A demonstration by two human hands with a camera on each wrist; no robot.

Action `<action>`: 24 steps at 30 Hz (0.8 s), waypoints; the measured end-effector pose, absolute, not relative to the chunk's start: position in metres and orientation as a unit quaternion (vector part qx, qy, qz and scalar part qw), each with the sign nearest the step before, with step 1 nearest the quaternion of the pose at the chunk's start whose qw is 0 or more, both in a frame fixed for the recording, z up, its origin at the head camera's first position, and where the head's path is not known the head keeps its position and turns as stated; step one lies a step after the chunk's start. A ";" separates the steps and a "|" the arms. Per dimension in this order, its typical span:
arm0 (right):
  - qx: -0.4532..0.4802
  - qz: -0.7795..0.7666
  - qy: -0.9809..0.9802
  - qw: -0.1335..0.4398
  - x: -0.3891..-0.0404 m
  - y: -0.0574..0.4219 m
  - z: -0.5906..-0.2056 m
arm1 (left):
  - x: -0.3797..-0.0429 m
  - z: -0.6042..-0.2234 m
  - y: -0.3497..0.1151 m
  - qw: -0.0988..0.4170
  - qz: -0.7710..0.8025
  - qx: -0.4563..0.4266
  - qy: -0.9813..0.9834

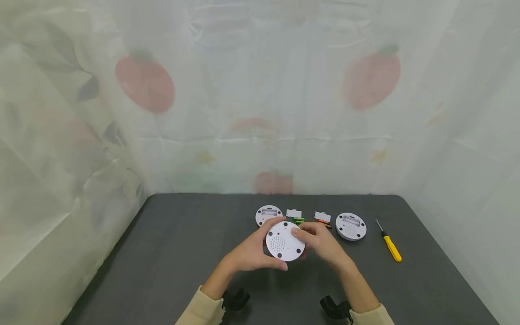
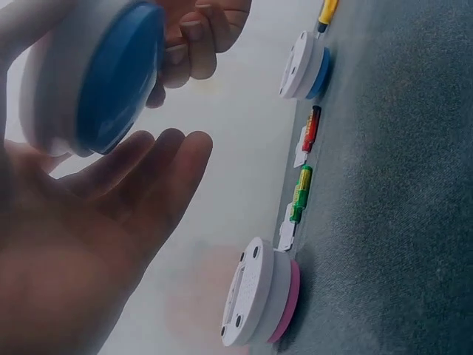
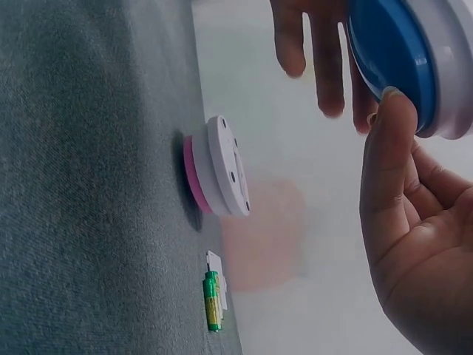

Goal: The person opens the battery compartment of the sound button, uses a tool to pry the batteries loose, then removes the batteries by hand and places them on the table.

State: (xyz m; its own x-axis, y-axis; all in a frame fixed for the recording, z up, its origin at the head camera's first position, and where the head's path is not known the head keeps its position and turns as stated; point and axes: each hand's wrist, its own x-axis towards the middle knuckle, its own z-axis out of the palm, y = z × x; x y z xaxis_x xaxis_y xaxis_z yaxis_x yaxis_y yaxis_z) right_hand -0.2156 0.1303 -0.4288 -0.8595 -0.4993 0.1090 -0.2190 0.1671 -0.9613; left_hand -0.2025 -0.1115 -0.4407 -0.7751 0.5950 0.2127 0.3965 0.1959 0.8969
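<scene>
A round white buzzer is held above the table, its underside with speaker holes and dark feet facing up. Its blue dome faces downward in the left wrist view. My left hand grips the rim from the left between thumb and fingers, some of those fingers reaching out straight. On the other side, my right hand pinches the edge, thumb on the underside and curled fingers beneath, by the blue dome. Part of the rim is hidden behind the fingers.
Behind the hands lie a pink-based buzzer and a blue-based one, both with uncovered battery compartments. Between them are two white battery covers, green batteries and red batteries. A yellow screwdriver lies at right. Curtains surround the table.
</scene>
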 end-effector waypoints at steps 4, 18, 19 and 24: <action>-0.229 -0.593 0.762 0.123 -0.215 0.129 -0.428 | -0.201 -0.442 -0.109 0.082 0.535 0.314 0.780; -0.179 -0.582 0.793 0.026 -0.205 0.128 -0.420 | -0.200 -0.443 -0.104 0.056 0.562 0.269 0.780; -0.174 -0.582 0.794 0.015 -0.204 0.127 -0.419 | -0.201 -0.443 -0.104 0.054 0.562 0.267 0.781; -0.166 -0.572 0.803 -0.035 -0.200 0.122 -0.418 | -0.201 -0.445 -0.103 0.042 0.561 0.253 0.787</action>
